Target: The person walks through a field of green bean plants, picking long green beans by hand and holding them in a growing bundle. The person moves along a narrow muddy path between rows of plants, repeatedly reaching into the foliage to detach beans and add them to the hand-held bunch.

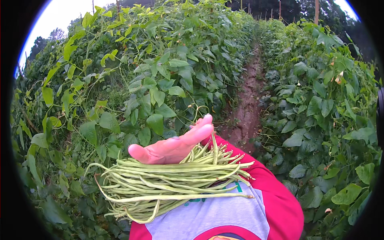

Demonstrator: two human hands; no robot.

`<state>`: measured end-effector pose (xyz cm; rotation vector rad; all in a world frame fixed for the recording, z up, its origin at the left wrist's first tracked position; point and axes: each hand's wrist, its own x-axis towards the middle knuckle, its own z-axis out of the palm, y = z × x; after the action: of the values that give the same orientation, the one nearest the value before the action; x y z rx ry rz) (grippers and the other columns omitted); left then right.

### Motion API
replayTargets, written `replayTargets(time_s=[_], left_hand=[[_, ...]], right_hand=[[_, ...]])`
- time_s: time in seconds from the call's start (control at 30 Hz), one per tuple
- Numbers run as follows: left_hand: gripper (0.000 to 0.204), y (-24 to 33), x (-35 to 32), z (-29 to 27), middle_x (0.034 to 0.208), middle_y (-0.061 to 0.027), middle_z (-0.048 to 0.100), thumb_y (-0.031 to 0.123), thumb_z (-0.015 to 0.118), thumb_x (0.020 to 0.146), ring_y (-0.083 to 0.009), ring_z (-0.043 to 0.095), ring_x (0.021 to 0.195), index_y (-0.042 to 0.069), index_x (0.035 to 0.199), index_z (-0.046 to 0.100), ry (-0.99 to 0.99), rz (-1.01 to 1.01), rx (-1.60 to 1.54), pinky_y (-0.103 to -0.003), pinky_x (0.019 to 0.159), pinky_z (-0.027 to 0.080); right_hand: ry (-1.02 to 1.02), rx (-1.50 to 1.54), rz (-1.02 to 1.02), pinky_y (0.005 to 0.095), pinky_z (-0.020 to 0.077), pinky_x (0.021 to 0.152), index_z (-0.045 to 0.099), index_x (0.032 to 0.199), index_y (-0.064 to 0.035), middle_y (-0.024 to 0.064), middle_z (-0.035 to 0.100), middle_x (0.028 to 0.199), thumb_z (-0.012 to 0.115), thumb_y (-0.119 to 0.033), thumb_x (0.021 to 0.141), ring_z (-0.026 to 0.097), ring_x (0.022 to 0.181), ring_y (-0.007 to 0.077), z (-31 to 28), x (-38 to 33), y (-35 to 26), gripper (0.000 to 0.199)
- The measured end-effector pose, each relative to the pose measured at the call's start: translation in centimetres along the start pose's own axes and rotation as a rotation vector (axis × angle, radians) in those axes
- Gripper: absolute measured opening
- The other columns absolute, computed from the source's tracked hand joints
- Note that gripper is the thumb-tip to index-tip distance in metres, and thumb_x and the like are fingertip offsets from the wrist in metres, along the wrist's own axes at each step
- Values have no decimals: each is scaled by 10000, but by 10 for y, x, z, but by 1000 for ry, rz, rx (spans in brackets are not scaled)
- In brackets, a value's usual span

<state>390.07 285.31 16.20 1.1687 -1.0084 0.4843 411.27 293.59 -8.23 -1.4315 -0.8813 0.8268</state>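
A thick bundle of long green beans (176, 182) lies crosswise against my front, over my left forearm, which it hides. Beyond the bundle's upper edge shows my left hand (172, 149), thumb out to the left and fingers stretched toward the upper right. The hand is open, and the beans rest behind its palm rather than in its fingers. One bean pod (215, 150) stands upright near the fingertips. My right arm, in a red sleeve (276, 192), reaches forward past the bundle's right end. My right hand is mostly hidden behind the left fingers, so its grip does not show.
Dense leafy bean vines (160, 76) climb in a tall row ahead and to the left. Another vine row (320, 108) stands at the right. Between them a narrow brown dirt path (248, 96) runs away. Wooden poles (317, 12) rise at the back.
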Motion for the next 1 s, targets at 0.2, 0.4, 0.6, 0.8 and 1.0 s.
replayTargets(time_s=[0.2,0.4,0.6,0.8,1.0], left_hand=[[919,13,-20,-32,1328,-338,535,733,191,945,-545,310,1386,5,1421,488,-547,-97,-17,-624,1147,-28],[868,16,-58,-44,1217,-271,639,693,205,966,-457,402,1373,10,1427,478,-402,-109,-30,-598,1162,-42],[856,24,-73,-49,1143,-246,680,674,223,974,-423,456,1346,-17,1402,494,-338,-131,-31,-583,1172,-51],[792,20,-83,-49,1101,-230,703,627,214,998,-426,512,1294,2,1386,505,-282,-122,-10,-589,1174,-37],[768,13,-87,-51,1206,-245,655,627,213,999,-465,430,1347,45,1398,515,-185,-97,-21,-611,1163,-35]], right_hand=[[-228,155,246,240,341,410,605,1131,-95,-10,578,766,667,-317,943,504,537,80,-6,-5,8,297],[-476,601,298,187,366,485,582,1235,-51,25,635,1032,558,-191,1008,648,720,96,-11,-15,14,268],[-166,302,79,232,482,497,593,980,-40,53,679,865,736,-169,884,597,574,96,4,-22,14,215],[-149,231,148,227,377,430,455,810,-99,30,645,782,759,-204,874,503,460,70,-3,-29,18,328],[-275,145,153,206,415,513,635,1114,-51,-5,641,840,645,-298,955,496,548,47,-16,-30,26,294]])
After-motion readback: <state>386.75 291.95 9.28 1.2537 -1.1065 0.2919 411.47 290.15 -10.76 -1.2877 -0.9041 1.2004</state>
